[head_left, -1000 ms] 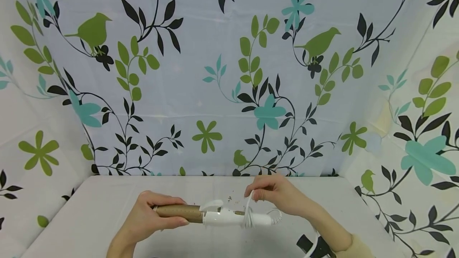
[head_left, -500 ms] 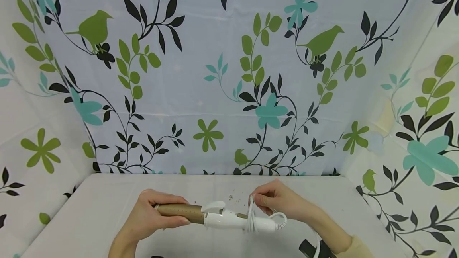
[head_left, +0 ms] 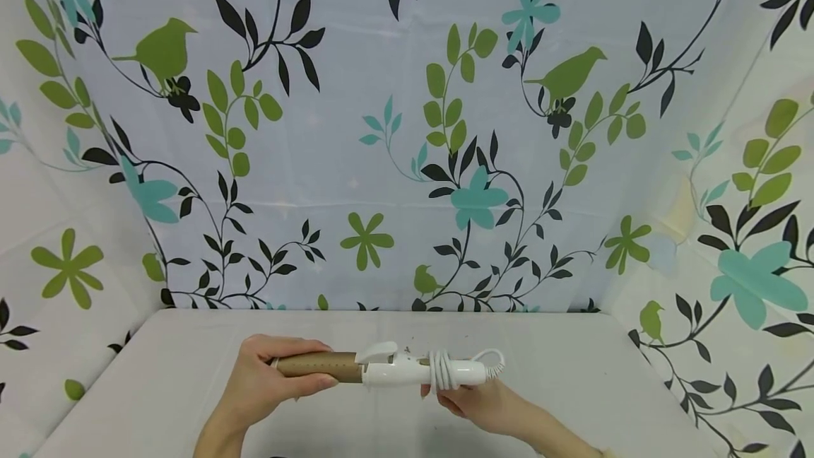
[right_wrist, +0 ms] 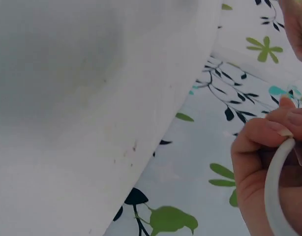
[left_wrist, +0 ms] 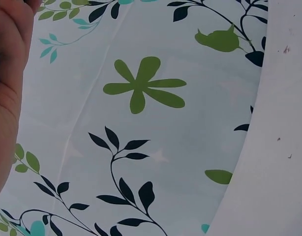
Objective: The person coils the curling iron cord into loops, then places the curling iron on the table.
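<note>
A curling iron [head_left: 397, 373] with a gold barrel and white handle lies level above the table in the head view. My left hand [head_left: 251, 384] grips the barrel's far left part between thumb and fingers. Several turns of white cord [head_left: 440, 371] circle the handle. Just below those turns is my right hand [head_left: 486, 408], partly hidden behind the handle. In the right wrist view the fingertips of my right hand [right_wrist: 254, 167] pinch the cord [right_wrist: 273, 191]. Only an edge of my left hand [left_wrist: 11, 83] shows in the left wrist view.
The white table [head_left: 159, 387] reaches back to a patterned curtain [head_left: 311, 182] with birds and leaves, which also hangs at both sides. Small dark specks [right_wrist: 134, 147] dot the tabletop. A dark thing barely shows at the head view's bottom edge.
My right hand has passed from above the handle to below it, carrying the cord round, and more turns now show. The black object at lower right is out of view. The curling iron rose slightly.
</note>
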A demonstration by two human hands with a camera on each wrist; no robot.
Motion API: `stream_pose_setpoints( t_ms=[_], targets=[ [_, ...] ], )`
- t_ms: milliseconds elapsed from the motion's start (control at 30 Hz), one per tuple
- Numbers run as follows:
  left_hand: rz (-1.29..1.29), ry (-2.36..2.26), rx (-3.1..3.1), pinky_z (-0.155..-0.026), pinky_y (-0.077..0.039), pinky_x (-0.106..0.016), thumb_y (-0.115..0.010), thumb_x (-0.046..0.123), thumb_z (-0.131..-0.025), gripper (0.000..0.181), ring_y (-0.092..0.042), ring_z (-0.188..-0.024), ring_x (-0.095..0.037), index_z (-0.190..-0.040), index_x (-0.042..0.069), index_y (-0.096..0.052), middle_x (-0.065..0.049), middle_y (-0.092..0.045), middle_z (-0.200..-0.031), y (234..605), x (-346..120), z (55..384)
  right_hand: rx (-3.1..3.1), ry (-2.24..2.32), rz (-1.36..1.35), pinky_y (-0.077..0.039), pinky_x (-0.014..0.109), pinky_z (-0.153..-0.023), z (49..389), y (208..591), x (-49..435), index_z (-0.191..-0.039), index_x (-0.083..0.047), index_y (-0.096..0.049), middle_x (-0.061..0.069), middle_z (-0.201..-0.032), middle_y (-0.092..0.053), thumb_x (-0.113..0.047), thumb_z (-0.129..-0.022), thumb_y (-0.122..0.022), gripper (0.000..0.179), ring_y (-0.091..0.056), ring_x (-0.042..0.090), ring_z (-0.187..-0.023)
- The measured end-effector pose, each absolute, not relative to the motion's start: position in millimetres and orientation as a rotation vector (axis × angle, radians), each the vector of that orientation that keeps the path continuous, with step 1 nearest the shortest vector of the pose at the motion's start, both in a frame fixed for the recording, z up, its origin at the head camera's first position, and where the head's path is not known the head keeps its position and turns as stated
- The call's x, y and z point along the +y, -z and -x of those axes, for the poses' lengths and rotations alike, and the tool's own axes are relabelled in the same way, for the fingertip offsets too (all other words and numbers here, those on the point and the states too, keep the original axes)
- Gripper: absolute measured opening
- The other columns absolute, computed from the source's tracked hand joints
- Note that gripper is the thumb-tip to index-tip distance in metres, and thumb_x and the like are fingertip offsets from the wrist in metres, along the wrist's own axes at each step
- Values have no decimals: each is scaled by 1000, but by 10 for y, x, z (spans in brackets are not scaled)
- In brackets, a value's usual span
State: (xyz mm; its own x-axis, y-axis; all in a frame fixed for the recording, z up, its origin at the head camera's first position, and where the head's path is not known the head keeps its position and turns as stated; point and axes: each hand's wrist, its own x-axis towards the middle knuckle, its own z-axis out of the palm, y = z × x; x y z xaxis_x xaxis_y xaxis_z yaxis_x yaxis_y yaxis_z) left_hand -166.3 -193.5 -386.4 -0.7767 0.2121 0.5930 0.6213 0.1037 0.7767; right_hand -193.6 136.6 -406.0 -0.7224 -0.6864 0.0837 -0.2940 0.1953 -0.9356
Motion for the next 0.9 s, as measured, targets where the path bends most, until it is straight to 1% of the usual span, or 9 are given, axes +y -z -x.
stream_pose_setpoints(
  t_ms=[67,133,200,267,400,600,700,833,900],
  targets=[
    [760,1691,-2073,-45,-50,-27,-88,-8,-65,31,-66,-61,-6,-93,4,-79,6,-77,-87,3847,-1929,1651,2166,1517,857,-33,16,-47,1881,4119,1334,-102,-3,-64,-5,-68,-49,-19,-108,-46,25,-39,0,-53],
    [712,1674,-2091,-49,-53,-27,-89,-6,-65,31,-68,-66,-7,-92,4,-79,6,-77,-88,3830,-1922,1642,2239,1482,885,-31,17,-44,1843,4164,1304,-101,-8,-63,-6,-64,-45,-22,-108,-44,24,-37,0,-50],
    [693,1670,-2104,-52,-55,-28,-89,-5,-66,30,-69,-68,-9,-93,3,-79,5,-77,-89,3824,-1915,1641,2317,1449,925,-34,18,-45,1808,4192,1285,-99,-10,-63,-8,-63,-44,-23,-108,-44,24,-38,-1,-51],
    [671,1682,-2123,-51,-55,-30,-89,-3,-67,30,-69,-66,-9,-94,3,-79,4,-77,-88,3826,-1914,1643,2410,1384,989,-38,17,-48,1776,4206,1276,-98,-11,-64,-11,-62,-43,-23,-108,-44,25,-38,-3,-52],
    [619,1701,-2152,-47,-54,-32,-89,-2,-68,29,-66,-61,-9,-95,4,-79,4,-77,-86,3840,-1932,1653,2517,1242,1081,-42,16,-54,1705,4201,1265,-104,-9,-65,-16,-68,-46,-21,-108,-44,25,-37,-6,-55],
    [525,1719,-2195,-50,-56,-32,-90,0,-68,31,-68,-64,-11,-97,2,-79,5,-77,-88,3847,-1952,1650,2541,1045,1132,-35,12,-49,1635,4168,1277,-120,-9,-60,-17,-64,-39,-14,-105,-49,18,-32,-7,-52],
    [494,1713,-2207,-50,-55,-32,-90,1,-68,32,-68,-66,-10,-98,1,-78,6,-77,-89,3849,-1948,1647,2547,941,1196,-40,12,-52,1624,4146,1293,-124,-7,-57,-11,-78,-57,-10,-103,-51,22,-36,-6,-56],
    [450,1688,-2230,-53,-56,-31,-91,4,-68,34,-69,-69,-9,-100,2,-78,6,-77,-89,3857,-1936,1652,2515,835,1192,-45,13,-64,1608,4130,1317,-130,-10,-53,-1,-107,-68,-17,-106,-49,25,-46,-5,-68],
    [410,1687,-2247,-55,-57,-31,-92,6,-67,35,-69,-70,-10,-100,3,-79,5,-77,-89,3859,-1932,1658,2527,802,1185,-46,14,-66,1591,4130,1323,-129,-12,-54,0,-106,-69,-22,-107,-48,25,-49,-4,-71]
  ],
)
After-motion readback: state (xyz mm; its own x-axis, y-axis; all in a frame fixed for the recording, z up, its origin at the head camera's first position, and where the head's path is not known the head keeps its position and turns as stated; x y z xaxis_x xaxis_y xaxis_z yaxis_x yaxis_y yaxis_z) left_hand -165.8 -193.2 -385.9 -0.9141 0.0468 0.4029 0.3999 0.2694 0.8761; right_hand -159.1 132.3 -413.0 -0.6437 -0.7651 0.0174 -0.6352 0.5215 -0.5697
